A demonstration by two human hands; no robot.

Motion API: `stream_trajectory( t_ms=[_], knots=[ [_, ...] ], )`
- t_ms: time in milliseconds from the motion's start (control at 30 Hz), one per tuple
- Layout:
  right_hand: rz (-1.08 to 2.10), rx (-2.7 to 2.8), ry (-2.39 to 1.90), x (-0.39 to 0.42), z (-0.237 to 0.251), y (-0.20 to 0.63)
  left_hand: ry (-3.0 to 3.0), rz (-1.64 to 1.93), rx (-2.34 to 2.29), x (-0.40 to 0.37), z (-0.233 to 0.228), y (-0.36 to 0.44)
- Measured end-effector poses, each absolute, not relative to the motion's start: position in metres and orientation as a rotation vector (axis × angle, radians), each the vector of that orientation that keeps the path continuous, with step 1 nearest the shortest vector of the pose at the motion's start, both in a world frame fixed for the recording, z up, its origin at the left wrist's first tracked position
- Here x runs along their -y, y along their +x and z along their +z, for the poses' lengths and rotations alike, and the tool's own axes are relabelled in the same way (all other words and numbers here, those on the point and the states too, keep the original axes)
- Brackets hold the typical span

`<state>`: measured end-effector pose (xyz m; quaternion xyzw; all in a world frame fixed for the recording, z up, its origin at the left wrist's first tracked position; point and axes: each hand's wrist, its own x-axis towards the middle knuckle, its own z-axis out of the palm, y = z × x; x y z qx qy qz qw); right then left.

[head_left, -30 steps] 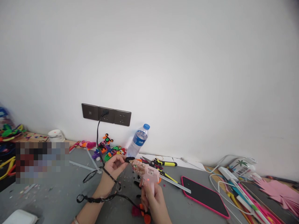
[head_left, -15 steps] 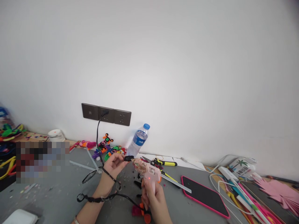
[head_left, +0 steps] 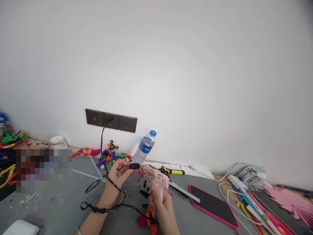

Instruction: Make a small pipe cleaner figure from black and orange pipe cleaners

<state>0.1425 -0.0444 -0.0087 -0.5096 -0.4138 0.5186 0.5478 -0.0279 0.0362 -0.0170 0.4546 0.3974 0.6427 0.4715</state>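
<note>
My left hand (head_left: 119,172) pinches a small black fuzzy piece (head_left: 134,166), which looks like folded pipe cleaner, between thumb and fingertips. My right hand (head_left: 160,204) is wrapped around the handle of a pink glue gun (head_left: 158,181). Its small light glows red, and a clear glue stick (head_left: 187,192) sticks out of its back. The nozzle end, crusted with glitter and bits, points left at the black piece; whether they touch I cannot tell. A twisted black cord (head_left: 97,208) passes across my left forearm. An orange and dark pink fuzzy figure (head_left: 150,222) lies below my right hand.
Behind my hands stand a water bottle (head_left: 146,147) and colourful fuzzy figures (head_left: 114,156). Yellow-handled pliers (head_left: 174,171) and a pink-cased phone (head_left: 212,205) lie rightward. Paper, markers and cables crowd the far right. The cord runs to a wall socket (head_left: 111,120).
The glue gun's nozzle has shifted slightly to the right relative to the black piece. My left hand holds the piece in nearly the same place.
</note>
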Motion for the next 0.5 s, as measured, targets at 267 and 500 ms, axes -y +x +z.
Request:
stream_trajectory(
  t_ms=[267, 500],
  knots=[
    [1.212, 0.947, -1.049, 0.043, -0.007, 0.147, 1.115, 1.597, -1.018, -0.04, -0.019, -0.028],
    [1.318, 0.972, -0.818, 0.062, 0.013, 0.14, 1.118, 1.62, -0.935, -0.038, -0.022, -0.023]
  ],
)
